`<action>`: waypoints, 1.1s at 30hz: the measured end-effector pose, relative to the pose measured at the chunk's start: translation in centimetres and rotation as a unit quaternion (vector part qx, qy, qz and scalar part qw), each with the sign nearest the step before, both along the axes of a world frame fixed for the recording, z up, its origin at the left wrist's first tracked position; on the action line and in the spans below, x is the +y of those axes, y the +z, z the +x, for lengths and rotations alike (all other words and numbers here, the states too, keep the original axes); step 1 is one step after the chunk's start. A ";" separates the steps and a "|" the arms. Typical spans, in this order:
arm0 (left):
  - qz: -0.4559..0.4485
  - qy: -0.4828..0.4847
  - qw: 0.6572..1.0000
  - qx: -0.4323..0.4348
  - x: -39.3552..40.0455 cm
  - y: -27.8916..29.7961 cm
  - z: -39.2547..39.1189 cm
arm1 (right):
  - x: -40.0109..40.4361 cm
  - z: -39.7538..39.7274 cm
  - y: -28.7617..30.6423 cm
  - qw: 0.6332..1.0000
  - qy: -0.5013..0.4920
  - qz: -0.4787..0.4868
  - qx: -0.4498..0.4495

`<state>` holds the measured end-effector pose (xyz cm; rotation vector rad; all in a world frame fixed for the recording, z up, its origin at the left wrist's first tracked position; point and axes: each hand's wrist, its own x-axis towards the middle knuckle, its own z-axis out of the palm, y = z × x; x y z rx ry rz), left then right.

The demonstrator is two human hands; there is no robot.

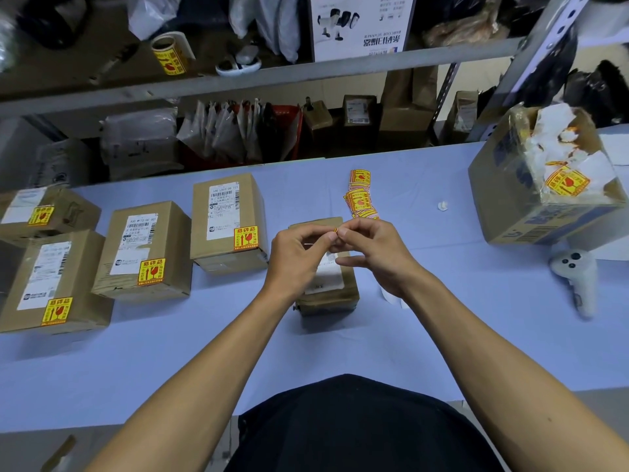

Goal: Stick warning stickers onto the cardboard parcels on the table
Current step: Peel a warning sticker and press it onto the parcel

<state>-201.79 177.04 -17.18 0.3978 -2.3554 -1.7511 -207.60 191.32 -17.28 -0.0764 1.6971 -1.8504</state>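
My left hand (299,257) and my right hand (371,248) meet fingertip to fingertip above a small cardboard parcel (328,287) at the table's middle. Between them they pinch a yellow and red warning sticker (335,229), of which only an edge shows. A loose pile of the same stickers (359,195) lies just beyond the hands. To the left stand several parcels, each bearing a sticker: one (228,223) nearest, one (146,250) further left, and two (54,284) (44,212) at the far left.
A large torn carton (541,178) with sticker scraps stands at the right. Beside it lies a white controller (575,274). A small white scrap (442,206) sits on the blue table (170,362). Shelves behind hold bags, boxes and a sticker roll (168,54).
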 end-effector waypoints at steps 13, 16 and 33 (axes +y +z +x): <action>-0.054 0.004 0.998 -0.012 -0.2 -0.7 0.2 | -0.3 0.2 0.2 0.998 -0.006 0.043 0.052; -0.050 0.006 0.999 -0.015 -0.3 -0.7 0.4 | -0.1 0.3 0.1 0.998 0.006 0.041 0.056; -0.185 -0.057 0.981 0.022 -0.8 0.6 0.3 | -0.3 1.1 -0.4 0.980 0.012 0.104 0.169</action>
